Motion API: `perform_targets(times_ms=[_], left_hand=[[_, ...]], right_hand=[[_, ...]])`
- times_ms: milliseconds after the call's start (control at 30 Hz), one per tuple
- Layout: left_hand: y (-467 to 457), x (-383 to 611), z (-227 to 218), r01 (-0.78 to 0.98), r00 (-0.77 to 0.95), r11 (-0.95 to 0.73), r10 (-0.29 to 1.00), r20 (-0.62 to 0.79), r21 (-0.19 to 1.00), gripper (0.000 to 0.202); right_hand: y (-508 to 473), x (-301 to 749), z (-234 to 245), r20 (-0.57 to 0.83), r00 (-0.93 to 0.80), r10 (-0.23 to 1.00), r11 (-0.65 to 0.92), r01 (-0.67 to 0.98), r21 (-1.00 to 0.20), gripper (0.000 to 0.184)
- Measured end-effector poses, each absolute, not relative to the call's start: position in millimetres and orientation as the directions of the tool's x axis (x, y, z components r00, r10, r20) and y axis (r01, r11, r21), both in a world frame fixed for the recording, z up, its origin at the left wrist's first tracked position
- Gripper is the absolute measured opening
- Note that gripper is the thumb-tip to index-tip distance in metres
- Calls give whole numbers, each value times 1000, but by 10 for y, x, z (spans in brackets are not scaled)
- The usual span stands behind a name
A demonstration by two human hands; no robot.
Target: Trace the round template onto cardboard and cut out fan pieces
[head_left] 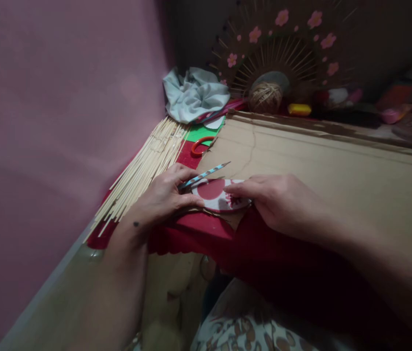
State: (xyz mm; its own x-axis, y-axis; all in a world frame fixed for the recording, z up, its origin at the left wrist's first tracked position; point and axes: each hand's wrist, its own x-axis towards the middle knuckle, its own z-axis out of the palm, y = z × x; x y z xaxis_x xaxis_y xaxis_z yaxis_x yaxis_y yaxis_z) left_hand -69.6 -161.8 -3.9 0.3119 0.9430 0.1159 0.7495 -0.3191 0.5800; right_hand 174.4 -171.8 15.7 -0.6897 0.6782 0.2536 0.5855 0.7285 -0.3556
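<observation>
A light blue patterned pencil (207, 174) sticks out of my left hand (171, 191), its dark tip toward the upper right. The thumb of that hand also presses the near left edge of a flat, rounded piece with a red and white pattern (210, 190). My right hand (277, 202) grips the right end of this piece, index finger stretched over its top and the other fingers partly hidden. Beneath the piece lies the left front corner of a large cardboard sheet (301, 165).
Thin bamboo sticks (147, 161) lie by the pink wall (63, 122). Behind are a crumpled pale cloth (196, 95), an orange scissor handle (201, 145), green paper (198, 133), a twine ball (265, 96) and a yellow object (299, 109). A red cloth (198, 226) covers the table.
</observation>
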Motion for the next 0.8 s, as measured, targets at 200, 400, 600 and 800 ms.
perform_targets(times_ms=[200,400,600,800], left_hand=[[-1624,-691,-31,751,324,-338,937,129,567,40],[-1633,-685,-17,760,320,-324,941,110,564,36],[-1655,-688,-39,674,240,-231,967,87,702,35],[-1654,-705,-175,384,-5,-67,997,75,921,31]], right_hand=[[-1708,1742,147,258,-699,667,739,578,-346,36],[-1695,1734,211,200,-696,690,711,600,-367,34],[-1596,1743,299,99,-734,672,707,595,-382,38],[-1585,1725,290,105,-758,644,742,586,-325,44]])
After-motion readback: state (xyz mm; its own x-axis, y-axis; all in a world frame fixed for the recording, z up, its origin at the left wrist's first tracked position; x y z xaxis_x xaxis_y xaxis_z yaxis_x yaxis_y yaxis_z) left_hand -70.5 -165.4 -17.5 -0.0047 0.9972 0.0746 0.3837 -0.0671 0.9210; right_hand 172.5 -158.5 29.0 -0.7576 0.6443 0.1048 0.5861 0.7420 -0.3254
